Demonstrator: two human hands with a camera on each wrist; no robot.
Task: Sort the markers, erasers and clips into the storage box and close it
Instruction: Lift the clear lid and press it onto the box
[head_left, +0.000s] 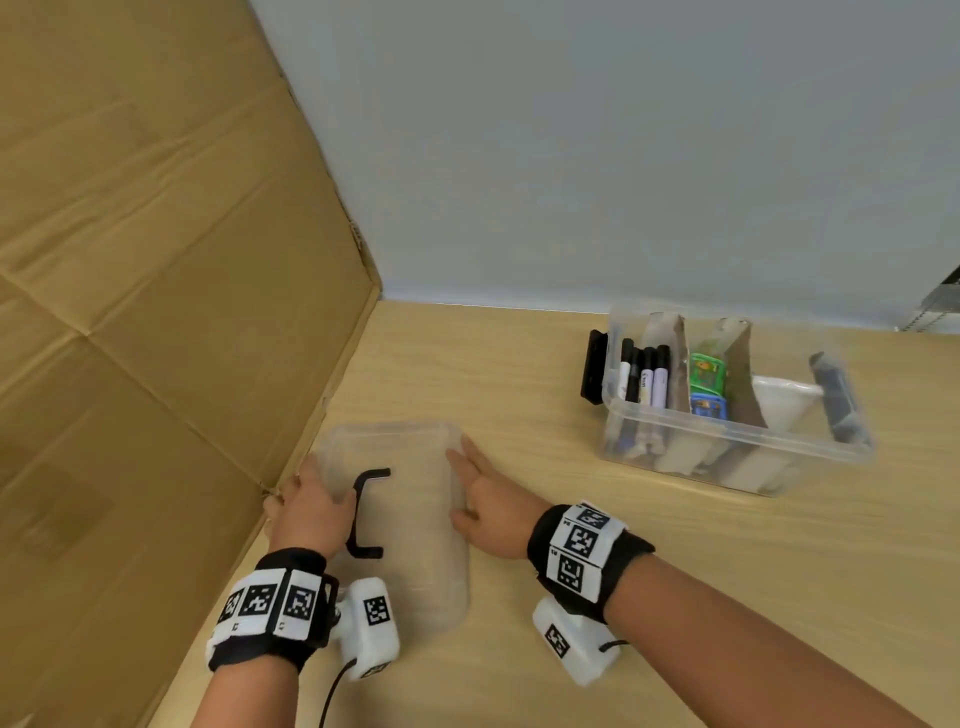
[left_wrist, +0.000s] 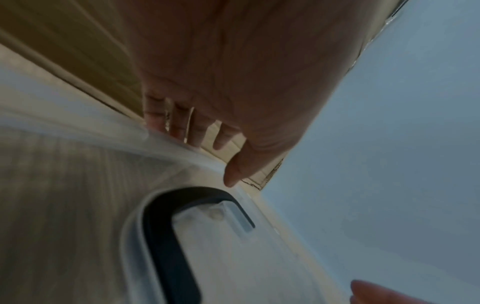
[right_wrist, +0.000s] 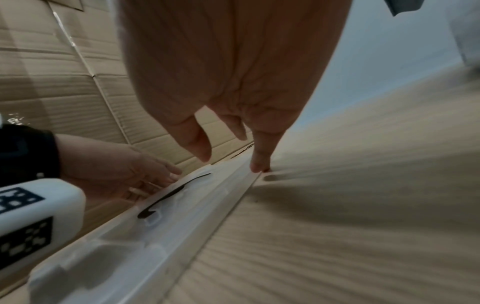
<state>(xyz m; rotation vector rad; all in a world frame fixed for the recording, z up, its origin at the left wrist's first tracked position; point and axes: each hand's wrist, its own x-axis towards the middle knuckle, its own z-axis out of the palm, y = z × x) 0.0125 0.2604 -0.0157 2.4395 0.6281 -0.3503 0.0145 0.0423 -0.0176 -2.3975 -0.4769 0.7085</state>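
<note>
One open storage box (head_left: 737, 436) stands with one clear lid (head_left: 410, 519) lying apart from it. Inside show four markers (head_left: 644, 374) and two erasers (head_left: 707, 387). Two hands are in view, left hand (head_left: 311, 512) and right hand (head_left: 491, 506).

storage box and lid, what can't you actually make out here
- Clips: in the head view the storage box shows markers and erasers, but its right compartment is too hazy behind cardboard dividers.
- Left hand fingertips: hidden under the lid edge; left wrist view blurred.
- Right hand grip: right wrist view blurred.
</note>
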